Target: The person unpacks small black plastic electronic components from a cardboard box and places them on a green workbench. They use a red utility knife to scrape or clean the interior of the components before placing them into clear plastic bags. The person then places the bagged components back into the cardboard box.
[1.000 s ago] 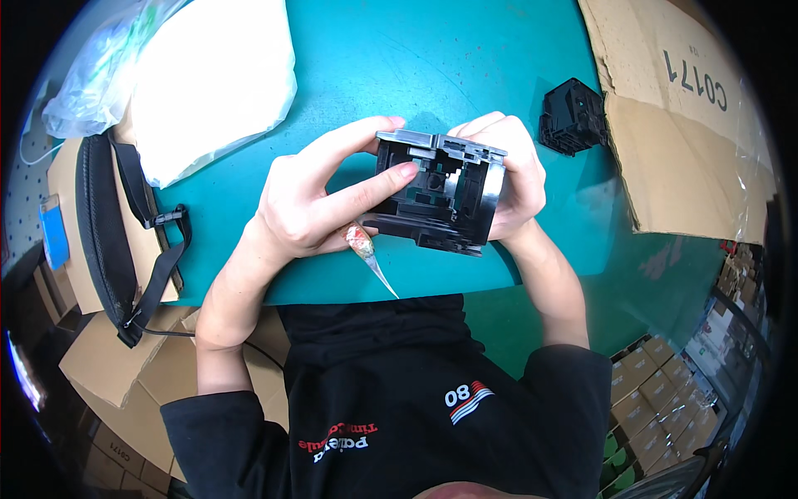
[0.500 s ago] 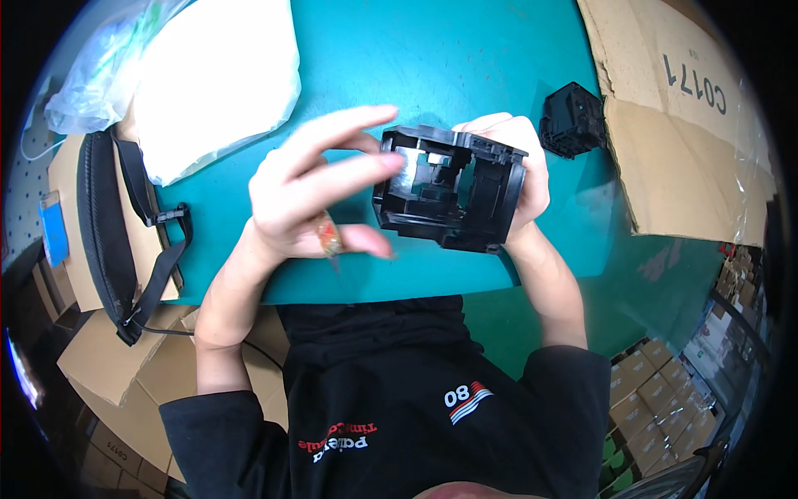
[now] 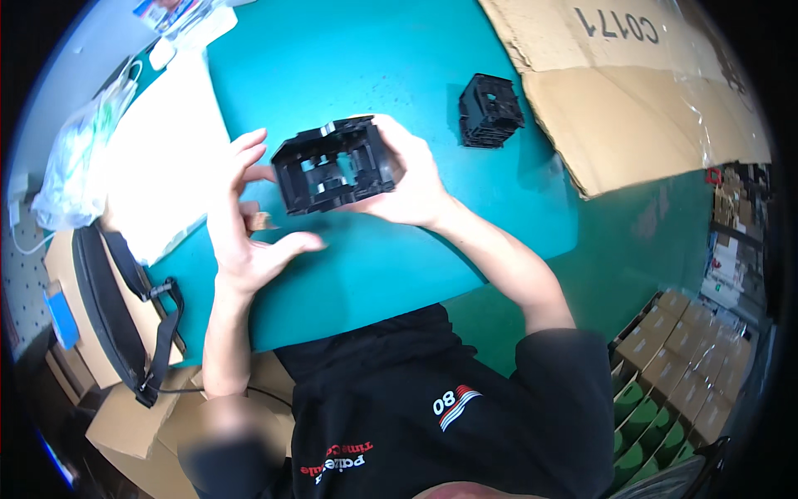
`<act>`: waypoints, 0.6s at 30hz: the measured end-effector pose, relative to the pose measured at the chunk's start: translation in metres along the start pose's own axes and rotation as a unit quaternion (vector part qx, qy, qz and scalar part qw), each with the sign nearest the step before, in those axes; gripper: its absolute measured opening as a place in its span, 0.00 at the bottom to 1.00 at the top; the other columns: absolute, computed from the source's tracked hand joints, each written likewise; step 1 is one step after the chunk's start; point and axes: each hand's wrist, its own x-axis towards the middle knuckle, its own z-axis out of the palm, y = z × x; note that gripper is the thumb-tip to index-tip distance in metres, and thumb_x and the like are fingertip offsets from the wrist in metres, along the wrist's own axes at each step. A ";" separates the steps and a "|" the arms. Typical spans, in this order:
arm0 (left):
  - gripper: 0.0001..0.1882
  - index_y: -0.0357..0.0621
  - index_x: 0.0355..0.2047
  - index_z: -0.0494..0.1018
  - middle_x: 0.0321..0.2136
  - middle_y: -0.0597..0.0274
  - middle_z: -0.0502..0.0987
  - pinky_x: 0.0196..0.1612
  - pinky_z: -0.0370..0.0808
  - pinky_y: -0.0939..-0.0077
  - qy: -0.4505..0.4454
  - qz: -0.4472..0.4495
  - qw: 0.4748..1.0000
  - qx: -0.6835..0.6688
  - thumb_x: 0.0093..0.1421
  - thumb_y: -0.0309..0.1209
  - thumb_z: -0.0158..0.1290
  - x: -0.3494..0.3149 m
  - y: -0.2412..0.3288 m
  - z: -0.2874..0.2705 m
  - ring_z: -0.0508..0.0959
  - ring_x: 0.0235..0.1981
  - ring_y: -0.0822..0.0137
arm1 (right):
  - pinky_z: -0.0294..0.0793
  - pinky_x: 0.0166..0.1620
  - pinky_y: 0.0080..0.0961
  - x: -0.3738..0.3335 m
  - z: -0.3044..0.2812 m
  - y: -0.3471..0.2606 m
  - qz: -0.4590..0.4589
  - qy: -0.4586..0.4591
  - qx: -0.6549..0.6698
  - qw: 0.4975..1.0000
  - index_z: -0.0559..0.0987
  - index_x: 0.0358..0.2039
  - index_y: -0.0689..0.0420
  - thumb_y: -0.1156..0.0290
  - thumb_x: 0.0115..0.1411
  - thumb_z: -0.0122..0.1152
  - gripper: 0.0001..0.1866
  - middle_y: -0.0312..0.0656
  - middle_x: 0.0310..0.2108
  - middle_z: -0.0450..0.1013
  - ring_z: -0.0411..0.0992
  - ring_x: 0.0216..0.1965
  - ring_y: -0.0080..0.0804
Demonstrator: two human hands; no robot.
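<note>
My right hand is closed around the right side of a black plastic housing, an open box-like frame with cut-outs and ribs inside, holding it above the green table. To the left is my left hand, slightly apart from the housing. Its thumb and upper fingers are stretched out, while the lower fingers curl over a small tool with a tan-orange handle; its thin tip is blurred. A second black plastic housing stands on the table to the far right of my hands.
The green table reaches to my waist. A large cardboard box lies at the right, beside the second housing. White sheeting and a clear plastic bag are at the left. Below them lies a black strap. Stacked cartons stand lower right.
The view has swung, so table items appear shifted left. The housing has turned, showing more of its open inside. My left hand has drawn back from it, thumb spread.
</note>
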 end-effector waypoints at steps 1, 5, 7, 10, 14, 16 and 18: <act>0.45 0.36 0.60 0.68 0.56 0.50 0.74 0.34 0.72 0.79 -0.002 -0.002 1.000 0.015 0.46 0.41 0.76 -0.001 -0.002 0.003 0.78 0.41 0.69 | 0.75 0.60 0.34 0.000 0.000 0.000 0.009 -0.012 0.003 1.000 0.74 0.56 0.62 0.76 0.43 0.84 0.39 0.42 0.50 0.75 0.75 0.53 0.28; 0.44 0.41 0.61 0.71 0.52 0.59 0.78 0.30 0.69 0.81 0.015 0.001 0.993 0.115 0.42 0.26 0.75 0.006 -0.003 0.003 0.74 0.36 0.72 | 0.74 0.61 0.40 0.011 -0.014 -0.009 -0.174 0.002 -0.205 0.963 0.75 0.57 0.62 0.66 0.43 0.82 0.40 0.48 0.53 0.76 0.75 0.55 0.45; 0.42 0.45 0.61 0.73 0.43 0.63 0.78 0.32 0.70 0.80 0.051 -0.047 0.987 0.147 0.42 0.21 0.70 0.013 -0.006 -0.010 0.71 0.31 0.71 | 0.75 0.57 0.40 0.023 -0.040 -0.026 -0.245 0.074 -0.392 0.884 0.80 0.51 0.58 0.61 0.44 0.79 0.33 0.49 0.51 0.77 0.74 0.54 0.48; 0.36 0.47 0.64 0.71 0.46 0.58 0.78 0.40 0.77 0.75 0.025 -0.067 0.960 0.272 0.55 0.24 0.68 0.037 -0.003 -0.021 0.79 0.39 0.70 | 0.72 0.58 0.44 0.023 -0.080 -0.026 -0.139 0.262 -0.565 0.770 0.81 0.48 0.58 0.58 0.50 0.75 0.27 0.51 0.52 0.74 0.71 0.55 0.51; 0.35 0.49 0.64 0.72 0.49 0.55 0.78 0.46 0.80 0.67 0.004 -0.071 0.956 0.283 0.56 0.30 0.69 0.041 -0.030 -0.024 0.81 0.48 0.61 | 0.74 0.56 0.46 0.008 -0.108 -0.018 0.160 0.195 -0.580 0.774 0.80 0.49 0.56 0.50 0.58 0.66 0.26 0.52 0.51 0.75 0.74 0.53 0.50; 0.34 0.49 0.64 0.72 0.49 0.54 0.78 0.46 0.80 0.68 0.034 -0.037 0.946 0.320 0.56 0.29 0.69 0.043 -0.028 -0.014 0.82 0.48 0.61 | 0.79 0.48 0.38 0.010 -0.109 -0.022 0.143 0.175 -0.512 0.829 0.80 0.44 0.57 0.57 0.57 0.67 0.20 0.47 0.42 0.78 0.79 0.43 0.44; 0.33 0.49 0.63 0.73 0.52 0.53 0.78 0.48 0.80 0.69 0.062 -0.014 0.942 0.328 0.56 0.30 0.69 0.046 -0.029 -0.004 0.82 0.49 0.58 | 0.78 0.47 0.34 0.014 -0.100 -0.019 0.056 0.180 -0.408 0.893 0.78 0.41 0.58 0.61 0.55 0.70 0.18 0.46 0.42 0.78 0.79 0.43 0.42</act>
